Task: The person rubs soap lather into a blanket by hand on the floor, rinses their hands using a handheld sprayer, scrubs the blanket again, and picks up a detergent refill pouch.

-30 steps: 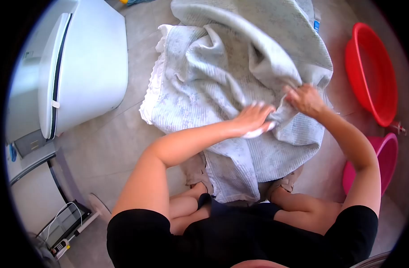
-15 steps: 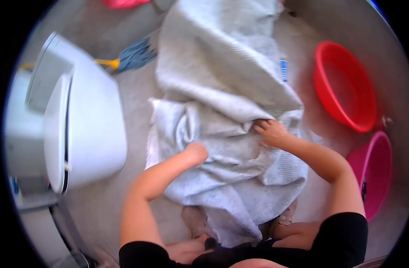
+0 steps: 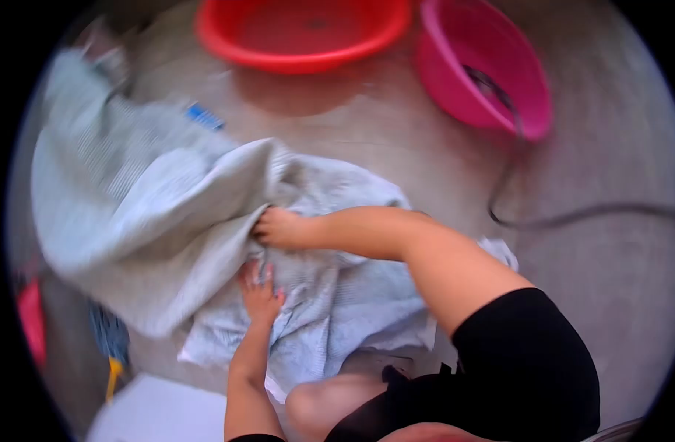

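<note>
A pale grey-green quilted cloth [image 3: 183, 214] with a white ruffled edge lies crumpled across the floor in front of my legs. My right hand [image 3: 282, 227] is closed on a fold near the middle of the cloth, its fingertips partly hidden at the fold. Just below it, my left hand [image 3: 260, 291] rests on the cloth with its fingers spread. The two hands are close together but apart.
A red basin [image 3: 300, 59] stands at the top, beside a tilted pink basin [image 3: 484, 81] with a dark hose [image 3: 595, 216] running out of it. A blue mop [image 3: 109, 333] and a white fixture [image 3: 160, 412] are at the lower left.
The view has swung round to the right, bringing the basins to the top. My left hand has opened out and come close to my right hand, which stays at the cloth's raised fold.
</note>
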Demonstrator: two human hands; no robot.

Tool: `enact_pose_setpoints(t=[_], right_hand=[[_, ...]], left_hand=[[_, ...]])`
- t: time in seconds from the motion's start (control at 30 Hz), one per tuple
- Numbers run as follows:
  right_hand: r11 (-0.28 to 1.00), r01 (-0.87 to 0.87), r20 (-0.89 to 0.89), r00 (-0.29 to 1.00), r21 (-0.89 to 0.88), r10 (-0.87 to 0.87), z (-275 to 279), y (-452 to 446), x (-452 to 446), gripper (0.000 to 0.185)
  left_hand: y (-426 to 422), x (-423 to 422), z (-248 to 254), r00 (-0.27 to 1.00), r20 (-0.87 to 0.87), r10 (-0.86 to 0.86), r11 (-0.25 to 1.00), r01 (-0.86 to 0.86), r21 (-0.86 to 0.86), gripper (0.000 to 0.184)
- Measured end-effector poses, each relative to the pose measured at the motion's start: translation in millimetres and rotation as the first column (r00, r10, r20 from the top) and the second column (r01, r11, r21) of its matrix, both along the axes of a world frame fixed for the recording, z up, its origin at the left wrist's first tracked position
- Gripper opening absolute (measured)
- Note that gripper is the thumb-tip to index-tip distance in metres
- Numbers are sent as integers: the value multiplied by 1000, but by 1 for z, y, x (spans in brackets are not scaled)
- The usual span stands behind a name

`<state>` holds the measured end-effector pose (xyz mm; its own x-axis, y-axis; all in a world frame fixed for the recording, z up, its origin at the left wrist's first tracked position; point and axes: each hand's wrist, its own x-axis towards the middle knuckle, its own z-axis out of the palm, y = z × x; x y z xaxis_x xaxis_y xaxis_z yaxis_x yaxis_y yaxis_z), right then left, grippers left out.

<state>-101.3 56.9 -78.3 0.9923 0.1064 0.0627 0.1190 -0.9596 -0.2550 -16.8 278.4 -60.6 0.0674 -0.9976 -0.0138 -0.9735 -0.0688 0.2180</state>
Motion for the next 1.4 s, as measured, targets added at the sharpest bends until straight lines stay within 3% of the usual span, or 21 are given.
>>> enact_pose_setpoints(t=[0.07,0.1,0.17,0.3,0.33,0.37,0.43,0.53,0.67,0.7,0.73,0.77,0.87,0.97,1.03,1.07,1.13,1.17,1.23,1.33,1.4], right_hand=[[987,154,-339,932,48,-128,44,10,-3,24],[953,150,-468,884,265,-9,64,5,-3,24],[972,0,-274,959,236,67,93,-7,-6,32],[890,413,-294,890,194,-349,212,-69,-102,24],[730,528,-149,841,434,-520,204,-87,-147,30],[640,572,-55,766,513,-641,220,-95,-207,34],[605,728,31,631,322,-775,266,-88,-336,36],[70,984,-249,110,163,-962,349,-13,-493,41],[-588,809,-282,-560,18,-779,425,153,-619,38],[-584,811,-331,-561,-37,-759,404,191,-696,33],[-505,863,-265,-495,-37,-827,404,204,-681,33],[-503,864,-283,-476,25,-832,379,210,-688,31],[-436,843,-444,-276,313,-852,308,161,-619,28],[-48,913,-467,161,404,-869,209,92,-539,25],[218,844,-433,452,489,-780,188,58,-434,24],[376,763,-378,605,525,-700,174,44,-386,24],[637,525,-253,844,564,-472,155,31,-285,23],[724,404,-172,911,560,-375,144,33,-237,24],[834,73,15,995,547,-97,131,51,-137,24],[935,-233,-69,963,267,259,86,80,-44,42],[960,-255,-474,863,-115,172,-7,64,-15,56]], left_hand=[[-3,-5,1,999,29,-16,1000,17,-19,68],[-5,-7,4,998,51,-31,999,31,-10,68],[-6,-8,9,993,76,-93,995,95,-24,66],[0,-16,1,982,126,-141,985,152,-79,64],[1,-15,1,976,153,-151,983,165,-81,65],[3,-14,0,970,183,-160,981,177,-82,65],[6,-12,-2,952,258,-166,981,186,-56,65],[6,-15,1,945,278,-172,979,195,-60,63],[2,-23,-9,932,286,-223,956,266,-122,62],[6,-19,-7,927,309,-211,956,262,-134,61],[-3,-28,17,936,260,-238,970,244,8,59],[7,-7,-19,954,234,-188,977,205,-51,58],[5,-15,-10,981,118,-154,986,160,-43,58],[1,-17,-10,983,141,-115,993,118,-15,60],[-1,-14,-4,992,54,-111,993,112,-22,60],[-3,-19,4,991,28,-129,991,130,-43,57],[-4,-25,24,1000,11,9,977,-11,213,54],[-2,-27,35,989,147,-5,990,-16,138,48],[17,-50,77,963,118,242,967,-229,-114,37],[82,-69,139,922,-5,388,922,-388,-12,33],[144,-85,165,875,-80,478,877,-480,-11,31]])
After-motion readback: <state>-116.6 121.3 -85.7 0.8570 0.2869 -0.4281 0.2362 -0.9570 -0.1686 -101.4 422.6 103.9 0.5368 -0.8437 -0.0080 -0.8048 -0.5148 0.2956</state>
